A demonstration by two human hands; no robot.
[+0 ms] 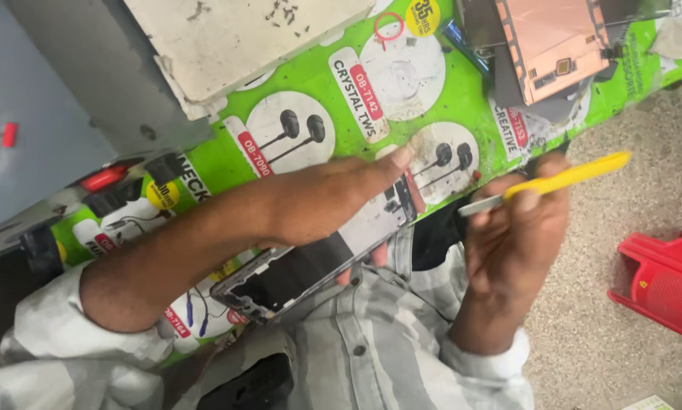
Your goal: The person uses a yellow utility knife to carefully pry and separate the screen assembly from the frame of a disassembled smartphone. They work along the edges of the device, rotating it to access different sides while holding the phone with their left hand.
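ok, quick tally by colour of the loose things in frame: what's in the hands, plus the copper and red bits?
Dark: 1, opened phone body held by left hand
Yellow: 1, pry tool held by right hand
Copper: 1, screen panel back on green mat
Red: 1, plastic stool on floor
Total: 4

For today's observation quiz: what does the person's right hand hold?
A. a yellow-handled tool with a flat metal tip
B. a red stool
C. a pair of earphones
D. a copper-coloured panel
A: the right hand grips a yellow-handled tool whose flat metal tip points toward the opened phone held by the left hand.
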